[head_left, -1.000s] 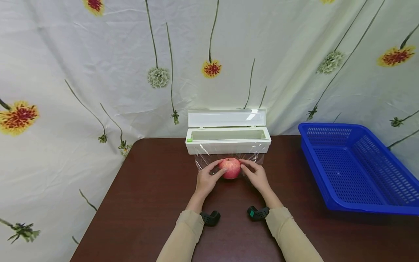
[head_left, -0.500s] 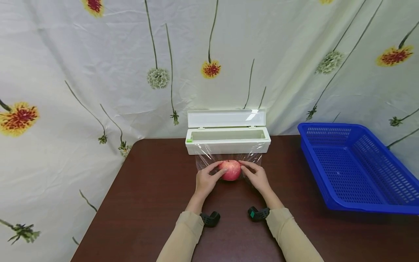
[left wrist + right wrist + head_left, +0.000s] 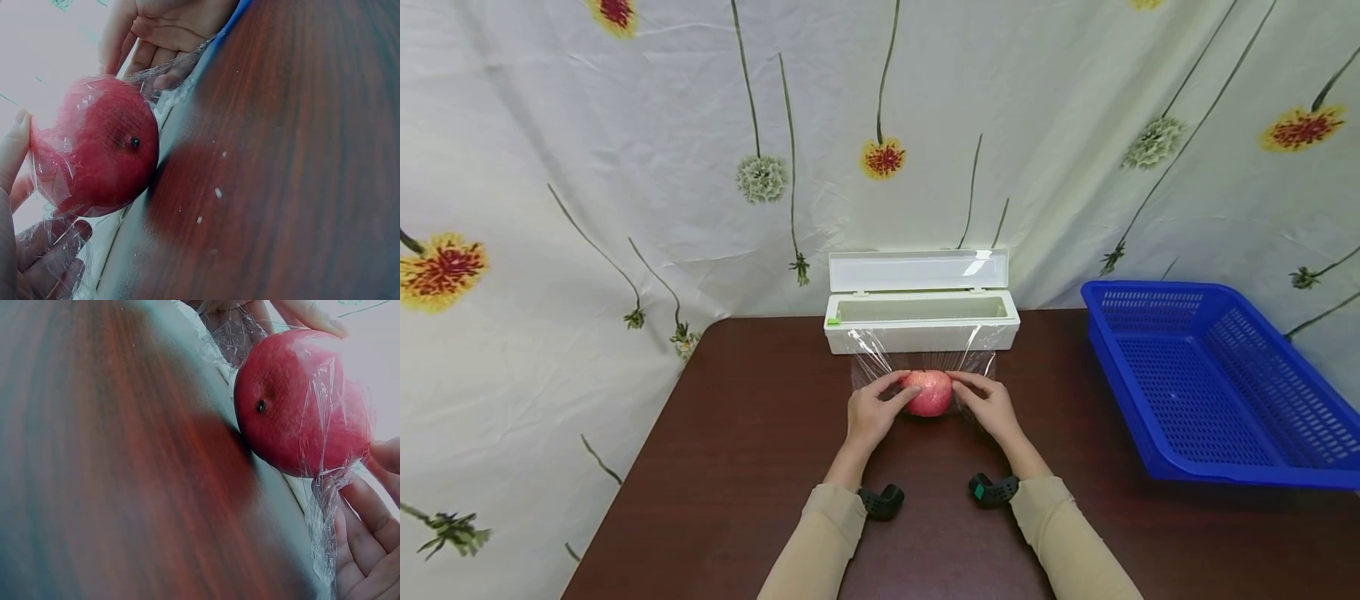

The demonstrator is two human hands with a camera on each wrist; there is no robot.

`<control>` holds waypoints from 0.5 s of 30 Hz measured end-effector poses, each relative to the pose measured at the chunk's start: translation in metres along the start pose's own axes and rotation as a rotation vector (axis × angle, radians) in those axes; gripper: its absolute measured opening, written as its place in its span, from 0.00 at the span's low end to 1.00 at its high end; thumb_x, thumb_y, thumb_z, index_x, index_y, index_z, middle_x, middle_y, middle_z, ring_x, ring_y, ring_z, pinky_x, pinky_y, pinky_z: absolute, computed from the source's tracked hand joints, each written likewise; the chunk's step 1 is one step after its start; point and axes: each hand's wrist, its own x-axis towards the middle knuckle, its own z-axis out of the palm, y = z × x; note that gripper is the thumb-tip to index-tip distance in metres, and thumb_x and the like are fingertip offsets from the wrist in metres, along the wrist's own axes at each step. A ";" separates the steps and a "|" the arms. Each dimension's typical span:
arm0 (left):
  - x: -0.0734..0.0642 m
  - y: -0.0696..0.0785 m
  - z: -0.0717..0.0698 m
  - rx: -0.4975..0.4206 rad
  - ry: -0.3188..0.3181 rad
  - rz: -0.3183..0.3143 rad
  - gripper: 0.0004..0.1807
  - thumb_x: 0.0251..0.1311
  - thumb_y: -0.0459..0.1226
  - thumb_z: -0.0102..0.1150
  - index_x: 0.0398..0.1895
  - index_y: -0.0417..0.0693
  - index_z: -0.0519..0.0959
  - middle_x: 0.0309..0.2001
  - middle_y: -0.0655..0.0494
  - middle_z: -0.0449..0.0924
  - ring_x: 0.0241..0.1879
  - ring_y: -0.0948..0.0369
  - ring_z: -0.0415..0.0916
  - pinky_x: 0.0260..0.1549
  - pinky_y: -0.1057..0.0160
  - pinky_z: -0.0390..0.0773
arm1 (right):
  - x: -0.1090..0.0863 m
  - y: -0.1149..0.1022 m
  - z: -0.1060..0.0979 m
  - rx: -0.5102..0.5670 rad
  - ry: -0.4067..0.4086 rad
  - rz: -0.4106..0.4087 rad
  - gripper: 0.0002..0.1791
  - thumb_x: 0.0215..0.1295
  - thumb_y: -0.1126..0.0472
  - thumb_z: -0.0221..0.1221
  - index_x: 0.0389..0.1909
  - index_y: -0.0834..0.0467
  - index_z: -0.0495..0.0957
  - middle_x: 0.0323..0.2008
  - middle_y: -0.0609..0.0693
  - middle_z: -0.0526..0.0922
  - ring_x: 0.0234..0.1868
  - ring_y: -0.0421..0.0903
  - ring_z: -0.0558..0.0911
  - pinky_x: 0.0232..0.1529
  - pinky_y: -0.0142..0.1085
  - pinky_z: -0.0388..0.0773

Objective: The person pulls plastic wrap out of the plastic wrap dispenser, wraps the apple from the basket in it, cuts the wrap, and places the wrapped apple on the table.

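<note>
A red apple, partly wrapped in clear cling film, sits between my two hands close over the table. My left hand holds its left side with thumb and index finger. On the other side, my right hand pinches it the same way, film bunched at the fingers. In the left wrist view the apple shows its dark end bare, with creased film over the upper part. Film trails across the fingers of the right hand in the right wrist view, beside the apple. Behind, the film stretches to a white dispenser box.
The dispenser's lid stands raised against a flower-printed curtain. On the right of the dark wooden table is a blue plastic basket. Small pale specks dot the wood in the left wrist view.
The apple has come slightly toward me, turning a little as both hands hold it. The film behind it is pulled into narrower, tighter folds. Box and basket stay put.
</note>
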 end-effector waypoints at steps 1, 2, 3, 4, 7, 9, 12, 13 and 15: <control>0.000 0.000 0.000 0.002 0.000 -0.001 0.22 0.50 0.56 0.65 0.46 0.57 0.84 0.45 0.58 0.83 0.45 0.59 0.78 0.43 0.55 0.77 | 0.000 -0.001 0.000 0.000 -0.001 -0.002 0.14 0.64 0.68 0.58 0.49 0.69 0.79 0.44 0.64 0.81 0.33 0.44 0.78 0.36 0.27 0.75; 0.000 0.000 0.000 0.004 -0.002 -0.001 0.23 0.50 0.56 0.66 0.46 0.57 0.84 0.45 0.58 0.83 0.45 0.59 0.78 0.43 0.55 0.77 | 0.000 -0.001 0.000 0.000 -0.003 -0.002 0.14 0.64 0.68 0.58 0.49 0.69 0.78 0.45 0.65 0.81 0.34 0.45 0.79 0.36 0.27 0.75; 0.000 0.000 0.000 0.004 -0.003 -0.002 0.23 0.50 0.56 0.66 0.46 0.57 0.84 0.46 0.58 0.83 0.45 0.59 0.78 0.43 0.55 0.77 | -0.001 -0.002 0.000 -0.001 -0.005 -0.002 0.14 0.64 0.68 0.58 0.49 0.70 0.78 0.45 0.65 0.81 0.35 0.47 0.79 0.36 0.27 0.76; 0.000 0.000 -0.001 0.006 -0.005 -0.006 0.23 0.50 0.56 0.65 0.46 0.57 0.84 0.45 0.58 0.83 0.45 0.59 0.78 0.43 0.55 0.77 | -0.001 -0.003 0.000 -0.001 -0.007 0.001 0.14 0.64 0.68 0.58 0.49 0.70 0.78 0.45 0.65 0.81 0.36 0.50 0.80 0.37 0.27 0.76; 0.000 0.000 -0.001 0.008 -0.007 -0.011 0.23 0.50 0.57 0.65 0.46 0.56 0.84 0.44 0.58 0.83 0.44 0.59 0.78 0.43 0.55 0.77 | -0.002 -0.004 -0.001 -0.007 -0.014 0.011 0.14 0.64 0.67 0.57 0.49 0.70 0.78 0.47 0.65 0.80 0.41 0.55 0.80 0.38 0.27 0.76; -0.001 0.001 -0.001 0.010 -0.007 -0.014 0.23 0.50 0.57 0.65 0.46 0.56 0.84 0.43 0.58 0.84 0.43 0.59 0.78 0.42 0.55 0.77 | -0.002 -0.005 -0.001 -0.012 -0.016 0.018 0.14 0.64 0.67 0.57 0.49 0.70 0.78 0.47 0.65 0.80 0.43 0.57 0.80 0.39 0.28 0.76; 0.000 0.001 -0.001 0.015 -0.004 -0.022 0.24 0.49 0.58 0.65 0.45 0.56 0.84 0.42 0.58 0.84 0.43 0.59 0.78 0.42 0.55 0.77 | -0.002 -0.004 -0.001 -0.007 -0.017 0.019 0.14 0.64 0.67 0.57 0.48 0.70 0.79 0.47 0.65 0.80 0.42 0.56 0.80 0.39 0.28 0.76; 0.000 0.001 -0.001 0.018 -0.003 -0.026 0.24 0.49 0.58 0.65 0.45 0.57 0.84 0.42 0.59 0.84 0.43 0.59 0.78 0.42 0.55 0.77 | -0.002 -0.004 -0.001 -0.005 -0.017 0.017 0.14 0.64 0.67 0.58 0.48 0.70 0.79 0.46 0.65 0.80 0.42 0.56 0.79 0.39 0.28 0.76; 0.000 0.001 -0.001 0.016 -0.003 -0.034 0.24 0.48 0.58 0.65 0.45 0.57 0.84 0.42 0.59 0.84 0.43 0.60 0.78 0.42 0.55 0.77 | -0.001 -0.004 -0.001 -0.001 -0.020 0.013 0.13 0.64 0.67 0.58 0.47 0.70 0.79 0.46 0.65 0.81 0.41 0.54 0.79 0.39 0.28 0.76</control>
